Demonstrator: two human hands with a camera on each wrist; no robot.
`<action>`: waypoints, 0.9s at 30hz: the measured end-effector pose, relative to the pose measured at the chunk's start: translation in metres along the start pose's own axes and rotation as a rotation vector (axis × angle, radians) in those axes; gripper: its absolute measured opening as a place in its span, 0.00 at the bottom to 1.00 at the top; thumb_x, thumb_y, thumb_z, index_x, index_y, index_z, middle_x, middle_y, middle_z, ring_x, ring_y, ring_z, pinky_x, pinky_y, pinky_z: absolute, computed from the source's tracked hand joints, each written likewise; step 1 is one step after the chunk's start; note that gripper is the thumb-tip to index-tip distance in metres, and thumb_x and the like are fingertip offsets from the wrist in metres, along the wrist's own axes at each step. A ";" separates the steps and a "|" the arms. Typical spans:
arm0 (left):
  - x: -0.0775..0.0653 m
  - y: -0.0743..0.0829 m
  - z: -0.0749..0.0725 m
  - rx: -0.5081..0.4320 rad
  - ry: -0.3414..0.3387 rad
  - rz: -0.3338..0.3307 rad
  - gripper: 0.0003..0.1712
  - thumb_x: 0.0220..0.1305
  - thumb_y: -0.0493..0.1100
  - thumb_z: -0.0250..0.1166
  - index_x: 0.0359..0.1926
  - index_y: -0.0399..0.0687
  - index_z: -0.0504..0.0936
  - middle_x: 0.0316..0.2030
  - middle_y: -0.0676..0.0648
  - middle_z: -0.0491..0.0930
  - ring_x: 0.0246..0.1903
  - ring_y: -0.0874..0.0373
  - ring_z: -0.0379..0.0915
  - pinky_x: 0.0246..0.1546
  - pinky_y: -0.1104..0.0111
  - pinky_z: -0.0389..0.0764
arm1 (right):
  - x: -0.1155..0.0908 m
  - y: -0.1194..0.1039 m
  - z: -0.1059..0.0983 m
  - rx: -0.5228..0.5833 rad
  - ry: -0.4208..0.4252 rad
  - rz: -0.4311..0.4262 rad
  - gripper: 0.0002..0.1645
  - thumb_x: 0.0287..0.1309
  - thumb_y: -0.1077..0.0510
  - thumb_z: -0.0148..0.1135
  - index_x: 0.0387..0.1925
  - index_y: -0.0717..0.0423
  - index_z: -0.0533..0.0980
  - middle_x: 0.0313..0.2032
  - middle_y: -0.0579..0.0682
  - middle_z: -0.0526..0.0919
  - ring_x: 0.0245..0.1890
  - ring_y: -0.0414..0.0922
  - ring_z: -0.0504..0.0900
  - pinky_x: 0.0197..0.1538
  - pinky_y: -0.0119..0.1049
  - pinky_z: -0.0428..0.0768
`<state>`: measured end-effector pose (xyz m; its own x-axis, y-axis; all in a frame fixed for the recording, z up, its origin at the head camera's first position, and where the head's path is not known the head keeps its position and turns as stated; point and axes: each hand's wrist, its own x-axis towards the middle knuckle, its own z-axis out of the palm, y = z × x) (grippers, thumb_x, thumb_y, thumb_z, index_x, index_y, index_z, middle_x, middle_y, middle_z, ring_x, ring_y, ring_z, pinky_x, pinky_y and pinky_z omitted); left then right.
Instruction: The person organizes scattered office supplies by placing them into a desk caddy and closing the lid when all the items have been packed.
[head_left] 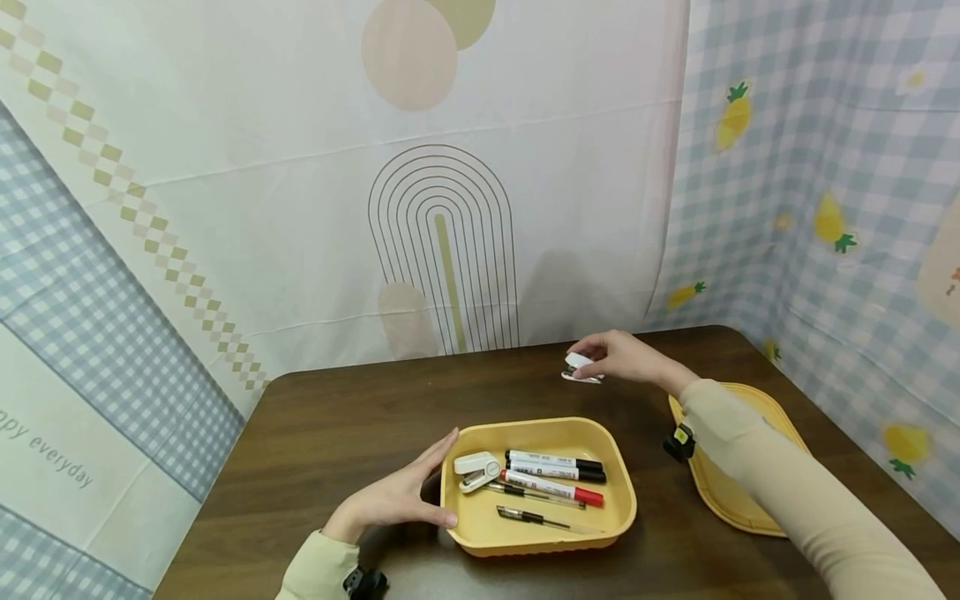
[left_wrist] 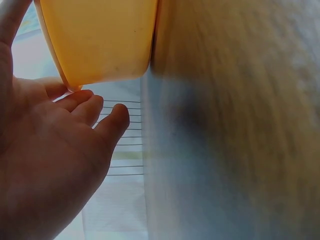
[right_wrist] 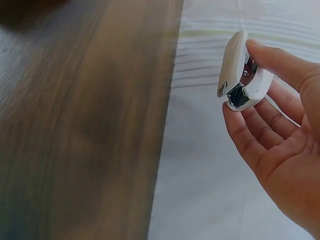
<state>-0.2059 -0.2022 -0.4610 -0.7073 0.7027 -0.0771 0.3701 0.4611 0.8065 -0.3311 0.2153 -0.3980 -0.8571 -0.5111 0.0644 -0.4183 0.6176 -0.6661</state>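
Observation:
My right hand (head_left: 618, 357) pinches a small white stapler (right_wrist: 234, 70) between thumb and fingers, above the far part of the table. Metal parts show between its two white arms. My left hand (head_left: 397, 500) rests against the left end of a yellow plastic box (head_left: 540, 546), thumb and fingers spread along its wall. In the box lie a second white stapler-like item (head_left: 476, 471), black-capped markers (head_left: 558, 462), a red-capped marker (head_left: 555, 486) and clear pens with dark grips (head_left: 532, 517). The left wrist view shows the fingers touching the box's corner from outside.
A yellow lid or shallow tray (head_left: 738, 500) lies on the brown wooden table (head_left: 337, 417) at the right, partly behind my right forearm. Patterned cloth (head_left: 300, 208) hangs behind the table's far edge, and checked cloth (head_left: 787, 167) hangs at the right.

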 end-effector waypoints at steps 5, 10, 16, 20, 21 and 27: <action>0.001 0.001 -0.002 0.013 -0.003 -0.008 0.67 0.57 0.54 0.76 0.82 0.50 0.38 0.80 0.45 0.36 0.77 0.49 0.33 0.73 0.50 0.47 | 0.004 -0.019 0.000 -0.006 -0.016 -0.023 0.27 0.59 0.46 0.73 0.57 0.53 0.81 0.43 0.46 0.85 0.43 0.44 0.82 0.44 0.42 0.80; 0.002 0.001 -0.004 0.025 -0.004 -0.019 0.67 0.57 0.55 0.76 0.82 0.51 0.38 0.80 0.48 0.36 0.77 0.51 0.33 0.73 0.50 0.47 | 0.011 -0.036 0.005 0.015 -0.058 -0.066 0.26 0.59 0.49 0.73 0.56 0.55 0.81 0.41 0.46 0.86 0.42 0.44 0.84 0.43 0.40 0.82; 0.003 0.000 -0.004 0.024 -0.005 -0.013 0.67 0.57 0.55 0.76 0.82 0.52 0.38 0.80 0.48 0.36 0.77 0.52 0.33 0.73 0.50 0.47 | 0.018 -0.061 0.016 0.042 -0.115 -0.118 0.25 0.58 0.50 0.74 0.55 0.56 0.82 0.40 0.46 0.86 0.41 0.43 0.84 0.43 0.38 0.82; 0.003 -0.001 -0.002 0.020 -0.005 0.003 0.66 0.58 0.54 0.76 0.81 0.49 0.38 0.80 0.44 0.36 0.77 0.49 0.33 0.73 0.50 0.47 | 0.021 -0.077 0.027 0.038 -0.152 -0.161 0.24 0.58 0.50 0.74 0.54 0.55 0.82 0.40 0.44 0.86 0.41 0.41 0.84 0.43 0.37 0.83; 0.003 -0.001 -0.002 0.018 -0.007 -0.002 0.66 0.57 0.54 0.76 0.81 0.50 0.38 0.80 0.44 0.36 0.77 0.49 0.33 0.73 0.50 0.47 | 0.022 -0.081 0.030 0.037 -0.162 -0.171 0.24 0.58 0.50 0.74 0.54 0.55 0.82 0.40 0.44 0.86 0.41 0.41 0.84 0.43 0.36 0.83; 0.001 0.000 0.000 -0.004 -0.006 -0.034 0.66 0.57 0.53 0.77 0.82 0.55 0.38 0.80 0.48 0.37 0.77 0.54 0.33 0.73 0.48 0.46 | 0.025 -0.099 0.047 0.011 -0.207 -0.233 0.22 0.58 0.48 0.74 0.53 0.50 0.83 0.40 0.39 0.86 0.39 0.37 0.84 0.42 0.35 0.83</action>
<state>-0.2062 -0.2016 -0.4610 -0.7157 0.6900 -0.1079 0.3438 0.4826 0.8056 -0.2968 0.1134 -0.3659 -0.6588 -0.7495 0.0647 -0.5920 0.4635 -0.6593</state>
